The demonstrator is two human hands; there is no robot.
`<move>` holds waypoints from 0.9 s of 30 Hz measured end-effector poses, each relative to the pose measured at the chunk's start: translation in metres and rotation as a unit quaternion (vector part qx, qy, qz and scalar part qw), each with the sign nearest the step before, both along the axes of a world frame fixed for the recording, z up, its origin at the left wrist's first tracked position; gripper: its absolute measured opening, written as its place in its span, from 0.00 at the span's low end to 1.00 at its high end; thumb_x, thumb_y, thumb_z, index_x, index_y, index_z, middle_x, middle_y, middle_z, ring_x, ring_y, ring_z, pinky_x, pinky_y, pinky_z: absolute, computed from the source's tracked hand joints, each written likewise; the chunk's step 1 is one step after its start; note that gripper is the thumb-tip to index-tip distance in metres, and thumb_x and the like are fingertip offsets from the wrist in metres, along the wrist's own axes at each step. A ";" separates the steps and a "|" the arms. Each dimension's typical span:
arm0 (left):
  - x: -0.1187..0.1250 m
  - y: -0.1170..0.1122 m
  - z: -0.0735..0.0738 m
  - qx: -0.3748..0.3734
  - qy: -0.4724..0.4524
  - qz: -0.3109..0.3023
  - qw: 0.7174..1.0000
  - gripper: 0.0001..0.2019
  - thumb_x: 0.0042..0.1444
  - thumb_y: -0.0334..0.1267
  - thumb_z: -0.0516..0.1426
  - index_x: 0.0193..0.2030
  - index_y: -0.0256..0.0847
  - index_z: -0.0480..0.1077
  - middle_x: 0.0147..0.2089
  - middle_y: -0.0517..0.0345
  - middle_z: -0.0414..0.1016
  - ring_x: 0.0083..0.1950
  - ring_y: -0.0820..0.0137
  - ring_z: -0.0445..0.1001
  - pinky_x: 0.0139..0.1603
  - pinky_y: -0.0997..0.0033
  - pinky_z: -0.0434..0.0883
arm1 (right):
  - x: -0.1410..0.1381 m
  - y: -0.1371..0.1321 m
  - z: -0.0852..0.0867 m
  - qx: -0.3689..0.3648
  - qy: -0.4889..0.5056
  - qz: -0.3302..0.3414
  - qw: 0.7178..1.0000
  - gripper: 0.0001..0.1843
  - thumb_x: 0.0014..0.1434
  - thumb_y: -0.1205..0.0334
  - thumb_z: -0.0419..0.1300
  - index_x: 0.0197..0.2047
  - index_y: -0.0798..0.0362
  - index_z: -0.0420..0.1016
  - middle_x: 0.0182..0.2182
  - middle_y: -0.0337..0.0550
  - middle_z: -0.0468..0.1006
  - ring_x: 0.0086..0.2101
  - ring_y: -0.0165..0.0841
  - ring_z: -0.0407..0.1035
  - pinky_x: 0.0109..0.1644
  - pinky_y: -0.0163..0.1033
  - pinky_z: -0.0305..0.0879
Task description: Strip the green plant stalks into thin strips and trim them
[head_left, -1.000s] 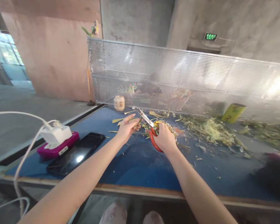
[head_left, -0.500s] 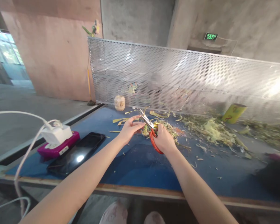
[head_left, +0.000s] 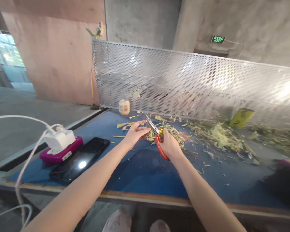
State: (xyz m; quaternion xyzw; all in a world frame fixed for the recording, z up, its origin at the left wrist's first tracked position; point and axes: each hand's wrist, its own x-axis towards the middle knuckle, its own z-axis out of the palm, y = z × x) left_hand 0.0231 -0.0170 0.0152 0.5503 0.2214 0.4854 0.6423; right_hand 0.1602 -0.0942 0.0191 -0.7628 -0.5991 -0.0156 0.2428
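Observation:
My right hand (head_left: 170,145) is closed around the red handles of a pair of scissors (head_left: 159,138), with yellow near the pivot. Their metal blades point away and to the left, nearly together. My left hand (head_left: 134,136) is beside the blades, thumb and forefinger bent toward each other at the tips. Whatever lies between those fingertips is too small to make out. Beneath and just beyond both hands lies a heap of dried, greenish plant trimmings (head_left: 172,132) on the blue table (head_left: 145,170).
A ball of twine (head_left: 124,107) stands by the perforated metal screen (head_left: 145,71). A black phone (head_left: 79,161) and a magenta power strip (head_left: 60,154) with a white plug lie left. Plant fibres (head_left: 219,137) and a yellow-green can (head_left: 241,118) are at right.
The scissors' blades have come closer together. Both hands stay in nearly the same place, and the view has shifted only slightly.

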 end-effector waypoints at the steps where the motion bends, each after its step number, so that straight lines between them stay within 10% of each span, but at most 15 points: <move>1: 0.000 0.000 0.000 0.001 0.002 0.000 1.000 0.23 0.39 0.35 0.64 0.45 0.37 0.65 0.27 0.58 0.74 0.26 0.75 0.69 0.24 0.76 0.65 | 0.000 0.000 0.000 -0.002 0.000 0.000 1.000 0.16 0.55 0.47 0.48 0.34 0.53 0.59 0.31 0.45 0.73 0.32 0.36 0.69 0.29 0.35 0.54; 27: 0.000 -0.002 0.001 -0.027 0.020 -0.017 0.999 0.23 0.44 0.33 0.60 0.49 0.37 0.62 0.33 0.53 0.76 0.26 0.74 0.72 0.23 0.76 0.68 | 0.006 0.003 -0.003 0.031 0.038 -0.013 0.999 0.23 0.53 0.38 0.44 0.33 0.52 0.58 0.30 0.46 0.73 0.31 0.38 0.69 0.27 0.35 0.52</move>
